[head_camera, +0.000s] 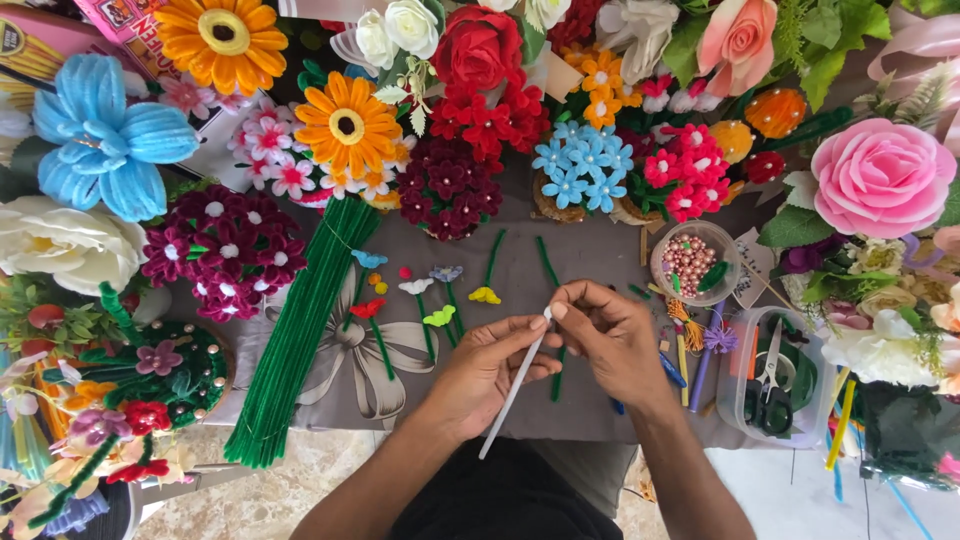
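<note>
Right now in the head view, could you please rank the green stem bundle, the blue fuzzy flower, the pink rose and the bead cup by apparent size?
1. green stem bundle
2. blue fuzzy flower
3. pink rose, nearly matching the blue one
4. bead cup

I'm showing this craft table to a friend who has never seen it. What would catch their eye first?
Probably the two hands at centre, the left hand and right hand pinching a white pipe cleaner. Then the big blue flower at upper left, the pink rose at right, and the bundle of green stems slanting across the grey cloth.
</note>
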